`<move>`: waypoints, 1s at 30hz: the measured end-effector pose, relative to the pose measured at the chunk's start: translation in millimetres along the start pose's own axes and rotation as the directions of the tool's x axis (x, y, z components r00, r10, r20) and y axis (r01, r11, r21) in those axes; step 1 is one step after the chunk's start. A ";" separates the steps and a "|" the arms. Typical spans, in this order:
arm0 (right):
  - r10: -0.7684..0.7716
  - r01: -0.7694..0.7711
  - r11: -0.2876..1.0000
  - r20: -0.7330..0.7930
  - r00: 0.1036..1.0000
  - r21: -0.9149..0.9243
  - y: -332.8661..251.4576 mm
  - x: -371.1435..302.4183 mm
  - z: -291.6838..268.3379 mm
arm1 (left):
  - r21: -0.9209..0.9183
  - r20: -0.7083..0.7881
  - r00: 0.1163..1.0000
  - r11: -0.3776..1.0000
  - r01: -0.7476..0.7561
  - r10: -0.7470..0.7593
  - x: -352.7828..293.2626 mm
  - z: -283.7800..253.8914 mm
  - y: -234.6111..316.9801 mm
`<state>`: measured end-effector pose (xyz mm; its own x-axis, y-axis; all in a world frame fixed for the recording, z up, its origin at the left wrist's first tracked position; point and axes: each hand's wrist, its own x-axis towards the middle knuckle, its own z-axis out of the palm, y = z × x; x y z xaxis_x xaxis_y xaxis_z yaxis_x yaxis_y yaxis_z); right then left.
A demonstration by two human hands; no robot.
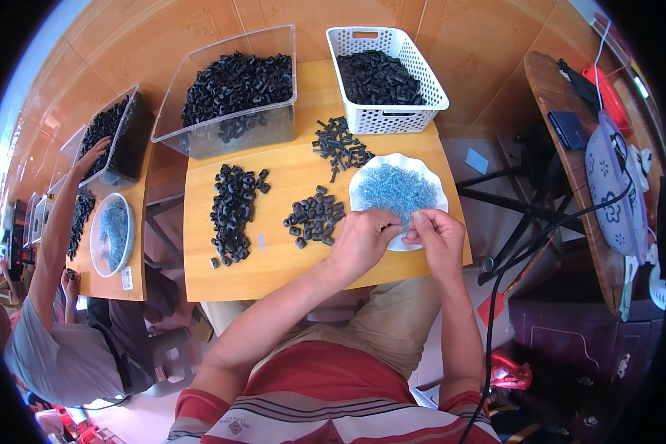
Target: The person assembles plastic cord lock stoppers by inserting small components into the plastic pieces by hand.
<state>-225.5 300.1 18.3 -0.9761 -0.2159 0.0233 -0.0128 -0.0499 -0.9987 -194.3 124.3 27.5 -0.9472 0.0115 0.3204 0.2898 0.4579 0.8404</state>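
Note:
My left hand (364, 238) and my right hand (440, 238) meet over the near rim of a white scalloped plate (442, 194). Thumb and fingers of each are pinched together; whatever is between them is too small to make out. On the plate lies a heap of small, clear bluish pieces (396, 185). Left of my left hand is a small cluster of short black parts (315, 217). A longer pile of similar black parts (233, 211) sits farther left. Thin black stick-like parts (340, 144) are scattered beyond the plate.
At the back of the wooden table (274, 166) stand a clear bin (263, 137) and a white perforated basket (392, 120), both holding black parts. A co-worker's arm (61, 211) reaches into another bin on the left. A black cable (492, 318) hangs near my right arm.

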 end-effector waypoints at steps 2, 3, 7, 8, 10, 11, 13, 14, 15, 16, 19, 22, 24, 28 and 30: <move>-0.012 0.012 1.000 0.004 1.000 -0.006 2.9 -0.5 -1.5 | 0.002 -0.006 1.000 1.000 0.012 -0.012 -0.9 0.2 -0.3; -0.017 0.017 1.000 0.005 1.000 -0.009 4.3 -1.1 -2.1 | 0.007 -0.011 1.000 1.000 0.024 -0.024 -0.9 -0.4 0.7; -0.015 0.015 1.000 -0.007 1.000 0.010 1.8 -4.4 -1.3 | -0.121 0.027 0.973 0.966 0.230 -0.229 -2.0 -5.6 8.7; -0.014 0.014 1.000 -0.007 1.000 0.010 1.9 -5.2 -1.4 | -0.168 0.022 0.965 0.951 0.259 -0.260 -3.2 -7.3 9.5; 0.006 -0.005 1.000 -0.012 1.000 0.030 2.7 -6.7 -1.4 | -0.216 0.017 0.956 0.933 0.288 -0.292 -7.1 -9.5 8.9; 0.007 -0.007 1.000 -0.011 1.000 0.030 2.2 -8.1 -0.8 | -0.307 0.022 0.947 0.899 0.311 -0.320 -10.8 -10.0 8.2; 0.056 -0.056 0.998 -0.007 0.998 0.029 -0.5 -10.9 0.9 | -0.394 0.028 0.936 0.856 0.334 -0.352 -19.3 -13.6 8.3; 0.059 -0.058 0.998 -0.004 0.998 0.029 -1.2 -11.7 2.6 | -0.517 0.075 0.911 0.765 0.383 -0.405 -24.7 -18.2 10.3; 0.052 -0.052 0.998 -0.005 0.999 0.041 -1.4 -13.5 4.7 | -0.626 0.130 0.883 0.654 0.425 -0.450 -30.5 -22.9 12.8; 0.046 -0.045 0.998 -0.006 0.999 0.052 -1.1 -15.4 6.9 | -0.626 0.130 0.881 0.652 0.429 -0.455 -35.3 -27.8 17.0; 0.049 -0.050 0.997 0.024 0.999 0.055 -0.3 -20.8 12.4 | -0.833 0.289 0.747 0.227 0.504 -0.599 -49.9 -40.2 26.5; 0.051 -0.055 0.995 0.040 0.998 0.080 -4.9 -27.3 23.5 | -0.871 0.326 0.725 0.105 0.480 -0.606 -67.1 -46.8 27.3; 0.055 -0.059 0.996 0.059 0.997 0.069 -6.8 -30.9 28.6 | -0.873 0.325 0.707 0.087 0.479 -0.628 -77.5 -48.5 26.0; 0.072 -0.078 0.995 0.105 0.992 0.054 -8.3 -38.6 38.6 | -0.874 0.306 0.688 0.092 0.476 -0.658 -93.3 -56.8 22.1; 0.067 -0.075 0.995 0.126 0.990 0.062 -5.4 -43.0 43.4 | -0.851 0.310 0.687 0.131 0.509 -0.658 -100.8 -58.1 15.9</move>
<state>-174.0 267.4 24.7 -0.9396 -0.3402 -0.0379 0.0740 -0.0936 -0.9929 -86.3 78.8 34.0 -0.8836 -0.0180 -0.4678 -0.3275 -0.6903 0.6452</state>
